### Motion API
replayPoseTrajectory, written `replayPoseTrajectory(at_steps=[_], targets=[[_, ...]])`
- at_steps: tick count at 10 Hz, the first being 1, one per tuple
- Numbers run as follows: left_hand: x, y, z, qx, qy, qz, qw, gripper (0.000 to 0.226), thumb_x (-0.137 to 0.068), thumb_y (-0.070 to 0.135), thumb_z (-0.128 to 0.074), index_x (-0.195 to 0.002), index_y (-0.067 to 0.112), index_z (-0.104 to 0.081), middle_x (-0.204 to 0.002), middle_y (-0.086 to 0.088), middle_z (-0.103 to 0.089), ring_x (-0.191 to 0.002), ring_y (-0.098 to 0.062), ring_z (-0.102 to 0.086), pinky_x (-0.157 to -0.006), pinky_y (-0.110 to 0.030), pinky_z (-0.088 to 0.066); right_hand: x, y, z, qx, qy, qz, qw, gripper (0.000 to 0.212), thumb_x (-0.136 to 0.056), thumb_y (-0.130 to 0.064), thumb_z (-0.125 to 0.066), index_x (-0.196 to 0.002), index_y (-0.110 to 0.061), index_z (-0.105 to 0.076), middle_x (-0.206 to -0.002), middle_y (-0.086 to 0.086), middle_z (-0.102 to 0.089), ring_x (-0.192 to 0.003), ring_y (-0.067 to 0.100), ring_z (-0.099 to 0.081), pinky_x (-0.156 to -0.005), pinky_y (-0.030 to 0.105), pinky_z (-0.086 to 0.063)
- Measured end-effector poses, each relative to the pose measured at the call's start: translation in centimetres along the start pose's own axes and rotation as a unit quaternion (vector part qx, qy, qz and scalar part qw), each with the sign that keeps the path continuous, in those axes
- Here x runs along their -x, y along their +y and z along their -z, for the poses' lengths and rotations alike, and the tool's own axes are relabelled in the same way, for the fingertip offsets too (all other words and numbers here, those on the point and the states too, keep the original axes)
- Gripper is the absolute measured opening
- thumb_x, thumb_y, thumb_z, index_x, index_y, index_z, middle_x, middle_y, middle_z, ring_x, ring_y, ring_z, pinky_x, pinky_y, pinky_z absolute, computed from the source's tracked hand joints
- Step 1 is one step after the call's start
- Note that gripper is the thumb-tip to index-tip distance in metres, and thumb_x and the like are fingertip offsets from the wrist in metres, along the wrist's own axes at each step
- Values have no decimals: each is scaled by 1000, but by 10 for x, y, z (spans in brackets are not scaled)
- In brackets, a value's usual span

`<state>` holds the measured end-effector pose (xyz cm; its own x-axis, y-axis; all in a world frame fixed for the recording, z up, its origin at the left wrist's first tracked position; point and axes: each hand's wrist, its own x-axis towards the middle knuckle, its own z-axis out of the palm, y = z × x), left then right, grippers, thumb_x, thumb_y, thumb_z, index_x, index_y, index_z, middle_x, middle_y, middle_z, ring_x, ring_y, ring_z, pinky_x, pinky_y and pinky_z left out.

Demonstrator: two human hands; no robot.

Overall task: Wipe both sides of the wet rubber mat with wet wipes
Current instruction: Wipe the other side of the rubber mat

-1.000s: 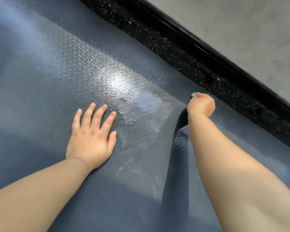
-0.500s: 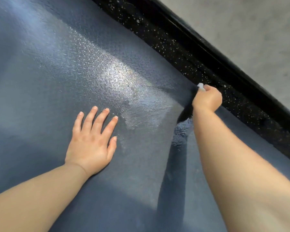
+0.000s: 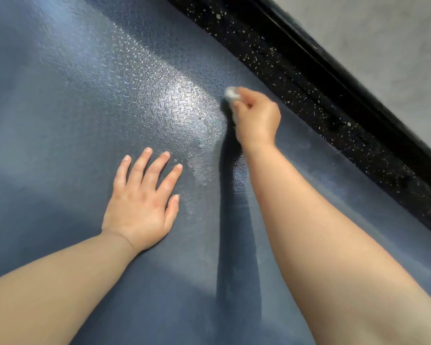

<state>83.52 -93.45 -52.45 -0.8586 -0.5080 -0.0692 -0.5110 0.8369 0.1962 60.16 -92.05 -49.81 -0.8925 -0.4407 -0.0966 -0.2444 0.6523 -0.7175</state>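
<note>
Wiping the top side of the rubber mat [image 3: 85,100] is, I think, the step that is going on now. The right hand [image 3: 256,118] is pinching a small balled-up wet wipe [image 3: 232,93] in its curled fingers [image 3: 241,105] and is pressing it on the mat near the far edge. The left hand [image 3: 141,202] is lying flat on the mat with its fingers [image 3: 144,168] straight and spread, likely holding the mat down. A shiny wet patch [image 3: 179,115] is showing between the two hands.

Next, I think the wipe is going to need long, firm strokes over the wet patch, while the flat hand is stopping the mat from sliding. The underside is hidden and is probably waiting for its turn, so the mat is going to need flipping.

The mat is lying flat and is filling most of the view. Its far edge is running on a slant from the top middle down to the right, just beside a black speckled strip [image 3: 309,78]. Its ends are out of view, so I cannot tell its long way for sure.
</note>
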Motion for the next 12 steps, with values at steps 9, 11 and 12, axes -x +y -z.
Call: replayPoseTrajectory(at_steps=[9, 11, 12], targets=[[1, 0, -1, -1, 15, 0, 1000, 54, -87, 37, -34, -129, 11, -57, -137, -16, -50, -131, -41, -39, -108, -57, -22, -24, 58, 56, 120, 90, -124, 981, 33, -94, -9, -45, -121, -19, -62, -115, -11, -57, -99, 4, -52, -72, -3, -26], [-1, -1, -1, 9, 17, -1, 1000, 55, -87, 37, -35, -129, 10, -57, -137, -17, -50, -130, -41, -40, -108, -59, -26, 81, 32, 12, 126, -47, 99, 986, 23, -90, -9, -56, -102, -20, -72, -101, 3, -62, -97, 23, -57, -87, 26, -43], [0, -1, -1, 10, 19, 0, 1000, 55, -87, 37, -34, -130, 11, -56, -137, -16, -50, -130, -41, -40, -108, -59, -26, 121, 28, 11, 118, -154, 170, 966, 20, -87, -8, -62, -99, -19, -74, -94, 2, -63, -88, 23, -60, -81, 30, -47]])
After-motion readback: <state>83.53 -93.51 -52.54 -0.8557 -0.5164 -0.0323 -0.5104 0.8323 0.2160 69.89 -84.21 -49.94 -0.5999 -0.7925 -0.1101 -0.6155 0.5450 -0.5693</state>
